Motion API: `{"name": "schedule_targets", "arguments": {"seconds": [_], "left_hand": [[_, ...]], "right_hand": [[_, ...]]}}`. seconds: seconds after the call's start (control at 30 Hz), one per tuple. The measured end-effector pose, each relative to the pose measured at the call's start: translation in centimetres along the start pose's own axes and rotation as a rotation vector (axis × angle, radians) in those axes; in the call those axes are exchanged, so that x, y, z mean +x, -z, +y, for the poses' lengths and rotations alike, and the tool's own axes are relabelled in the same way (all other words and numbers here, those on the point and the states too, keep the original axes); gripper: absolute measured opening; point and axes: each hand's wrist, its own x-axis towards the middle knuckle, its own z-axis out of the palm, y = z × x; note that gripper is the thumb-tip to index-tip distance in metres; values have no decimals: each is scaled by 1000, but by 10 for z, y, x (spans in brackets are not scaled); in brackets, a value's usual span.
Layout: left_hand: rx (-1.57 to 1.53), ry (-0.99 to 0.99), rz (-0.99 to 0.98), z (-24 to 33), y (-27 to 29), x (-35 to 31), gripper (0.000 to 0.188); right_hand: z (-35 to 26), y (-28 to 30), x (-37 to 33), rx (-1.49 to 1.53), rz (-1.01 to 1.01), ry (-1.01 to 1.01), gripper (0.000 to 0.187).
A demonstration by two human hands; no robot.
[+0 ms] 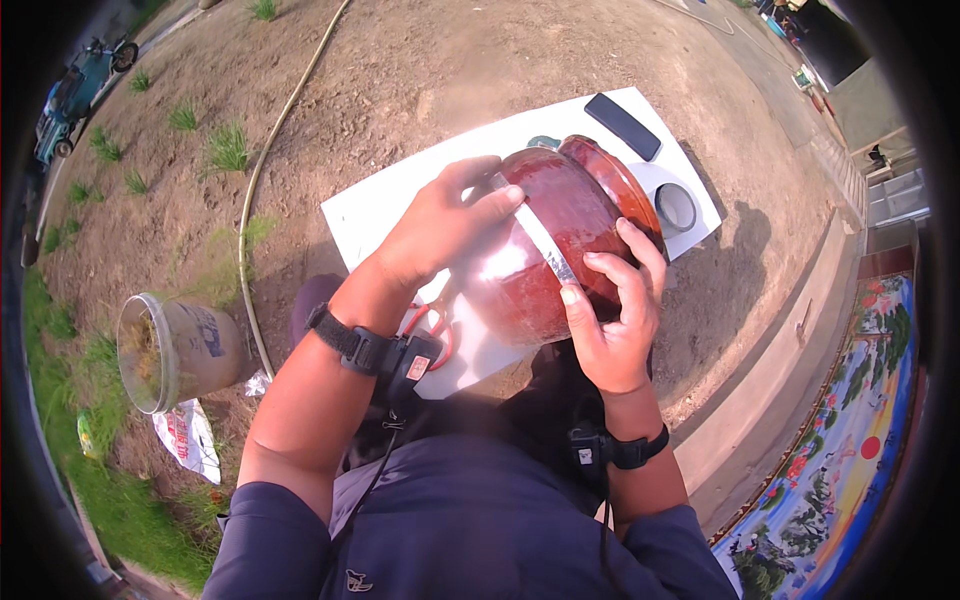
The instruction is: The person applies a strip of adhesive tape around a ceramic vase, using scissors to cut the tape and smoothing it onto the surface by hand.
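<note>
A reddish-brown glazed pot [575,205] lies tilted on its side above my lap, its flared rim [612,180] turned up and to the right. A pale, shiny strip of tape [546,240] runs across its side. My left hand [450,215] is closed against the pot, its thumb at the strip's upper end. From the right, my right hand [620,310] grips the pot with bent fingers, the thumb touching the strip's lower end. Scissors with red-orange handles [436,325] lie near my left wrist, partly hidden.
Under the pot is a white board [370,205] bearing a dark phone [622,127], a roll of tape [675,208] and a partly hidden green object [543,142]. On the soil at left are a white bucket [195,345] and a long hose [250,200]. A painted panel [850,430] stands at right.
</note>
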Motion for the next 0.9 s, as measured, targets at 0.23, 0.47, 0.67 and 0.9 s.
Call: {"name": "schedule_targets", "arguments": {"seconds": [0.23,0.47,0.67,0.9], "left_hand": [[182,-93,-55,25,-10,-19,90],[333,-123,-74,32,-14,-22,101],[453,-176,-58,28,-12,-19,110],[585,-388,-16,25,-17,-23,104]], "right_hand": [[1,0,1,-7,13,44,37],[3,1,0,-31,-9,69,36],[1,1,1,-42,-20,74,36],[2,-1,5,-44,-6,92,41]]}}
